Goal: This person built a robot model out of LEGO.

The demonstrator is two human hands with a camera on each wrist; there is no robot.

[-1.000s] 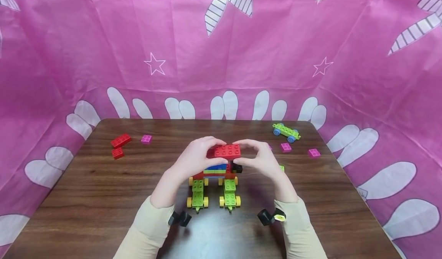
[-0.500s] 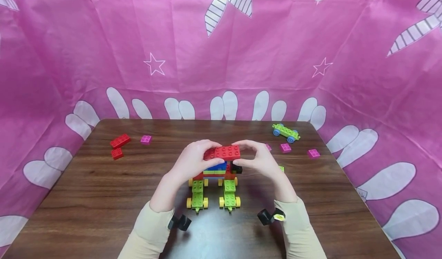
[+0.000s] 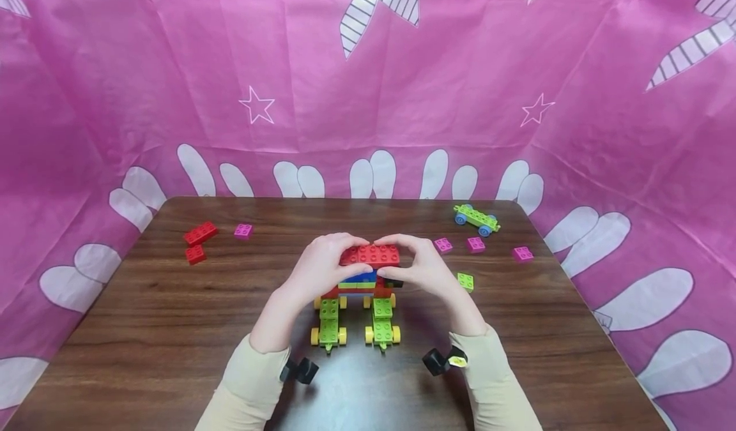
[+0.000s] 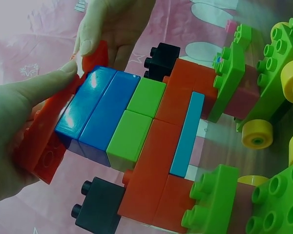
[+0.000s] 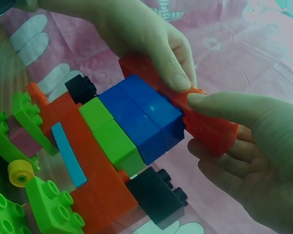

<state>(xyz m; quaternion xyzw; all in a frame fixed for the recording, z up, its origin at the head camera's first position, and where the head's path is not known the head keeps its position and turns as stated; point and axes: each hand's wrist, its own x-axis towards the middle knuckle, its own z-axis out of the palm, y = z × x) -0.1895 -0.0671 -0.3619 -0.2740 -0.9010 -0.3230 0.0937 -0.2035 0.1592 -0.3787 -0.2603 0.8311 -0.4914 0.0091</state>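
Observation:
Red toy building bricks (image 3: 382, 255) lie on top of blue bricks (image 5: 141, 117), high on an upright build in the middle of the table. My left hand (image 3: 316, 266) grips the left part of the red with thumb and fingers. From the other side my right hand (image 3: 424, 268) pinches the right part, and the two thumbs nearly meet in the wrist views. Beneath the blue come light green bricks (image 4: 129, 141), a red layer (image 4: 151, 161) and black bricks (image 5: 156, 197) at the sides. Green wheeled bases (image 3: 329, 332) with yellow wheels stand at the bottom.
Loose red bricks (image 3: 200, 234) and a pink brick (image 3: 243, 231) lie at the far left of the table. Several pink bricks (image 3: 475, 245), a light green brick (image 3: 465, 282) and a green wheeled base with blue wheels (image 3: 476, 219) lie on the right.
My right hand has shifted left along the red bricks, closer to my left hand, uncovering a pink brick and the light green brick. The wheeled bases stay put.

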